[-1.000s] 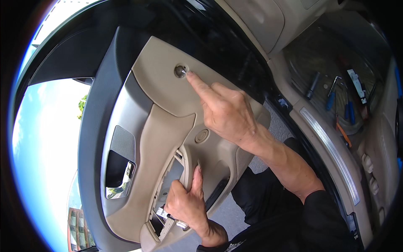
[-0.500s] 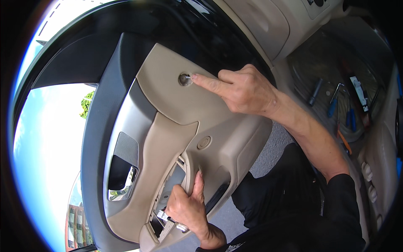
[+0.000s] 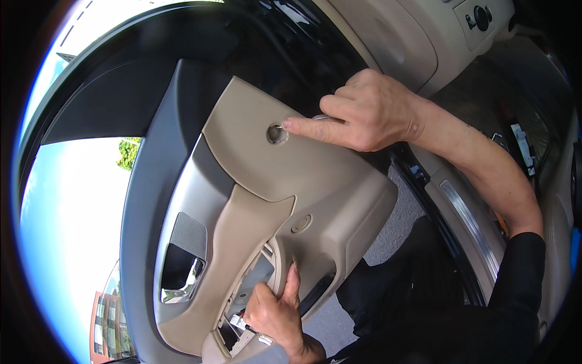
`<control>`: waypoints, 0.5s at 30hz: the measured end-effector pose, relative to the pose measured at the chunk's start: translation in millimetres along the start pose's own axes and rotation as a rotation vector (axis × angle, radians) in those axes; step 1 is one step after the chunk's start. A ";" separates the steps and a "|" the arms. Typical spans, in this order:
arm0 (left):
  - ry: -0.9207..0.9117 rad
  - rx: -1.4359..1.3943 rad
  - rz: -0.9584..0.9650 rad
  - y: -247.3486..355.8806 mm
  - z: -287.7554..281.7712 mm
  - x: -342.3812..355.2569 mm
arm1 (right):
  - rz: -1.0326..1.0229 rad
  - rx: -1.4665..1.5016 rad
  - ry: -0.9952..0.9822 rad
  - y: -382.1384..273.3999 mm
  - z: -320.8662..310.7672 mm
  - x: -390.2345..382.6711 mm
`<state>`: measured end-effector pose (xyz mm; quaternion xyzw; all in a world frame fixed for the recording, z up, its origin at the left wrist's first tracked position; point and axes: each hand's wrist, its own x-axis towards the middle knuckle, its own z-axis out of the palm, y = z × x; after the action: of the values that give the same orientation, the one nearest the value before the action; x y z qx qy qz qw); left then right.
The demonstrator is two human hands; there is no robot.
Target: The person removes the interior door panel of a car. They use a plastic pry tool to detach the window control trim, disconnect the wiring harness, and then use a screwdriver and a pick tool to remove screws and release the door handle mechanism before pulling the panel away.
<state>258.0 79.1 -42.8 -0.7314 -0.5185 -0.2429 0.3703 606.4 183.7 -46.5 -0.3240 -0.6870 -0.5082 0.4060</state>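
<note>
A beige car door panel (image 3: 257,155) fills the middle of the view. Near its upper part is a round hole (image 3: 277,134). My right hand (image 3: 367,115) has its index finger stretched to the hole's edge, the other fingers curled. A thin metal tool (image 3: 323,117) lies along that finger, its tip by the hole; its handle is hidden. Lower down, my left hand (image 3: 274,310) grips the beige door pull (image 3: 277,259), thumb on the outer side, fingers inside the uncovered opening (image 3: 259,276). White connectors and a wire (image 3: 265,340) sit beside it.
A chrome inner door handle (image 3: 182,286) is left of the opening. The door sill (image 3: 464,212) runs below my right forearm. On the car floor lies a white-and-dark part (image 3: 521,145). The dashboard side (image 3: 394,36) stands at the top right, grey pavement (image 3: 397,212) below.
The door panel sits slightly lower and further right in view. More of the sill shows, and my right forearm now covers the floor tools. Both hands keep their places on the panel.
</note>
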 end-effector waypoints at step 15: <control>-0.005 -0.001 0.018 -4.7 0.7 0.5 | 0.041 -0.069 -0.150 -2.3 -20.0 15.5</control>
<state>253.7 80.8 -41.5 -0.7369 -0.5127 -0.2381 0.3708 601.9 164.4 -30.7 -0.3888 -0.6910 -0.4973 0.3521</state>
